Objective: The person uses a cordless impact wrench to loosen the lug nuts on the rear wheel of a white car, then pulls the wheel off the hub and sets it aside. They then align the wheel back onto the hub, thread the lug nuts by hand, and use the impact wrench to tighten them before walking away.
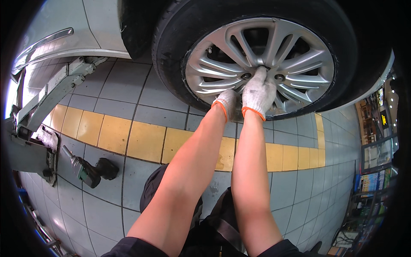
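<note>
A car wheel with a silver multi-spoke rim (227, 40) and a black tyre (169, 55) fills the upper middle of the head view. Both my hands wear whitish knit gloves with orange cuffs. My right hand (260, 91) reaches up to the hub, its fingers drawn together at an upper bolt hole; whatever is in them is hidden. Dark bolt holes (279, 77) show beside it. At the lower left of the rim is my left hand (227, 102), against the spokes, with its fingers out of sight.
A green and black cordless impact wrench (89, 172) lies on the grey tiled floor (102, 201) at left. Behind it stands a lift arm (51, 92) under the pale car body (100, 21). A yellow tile stripe (145, 139) crosses the floor. Stocked shelves (372, 182) line the far right.
</note>
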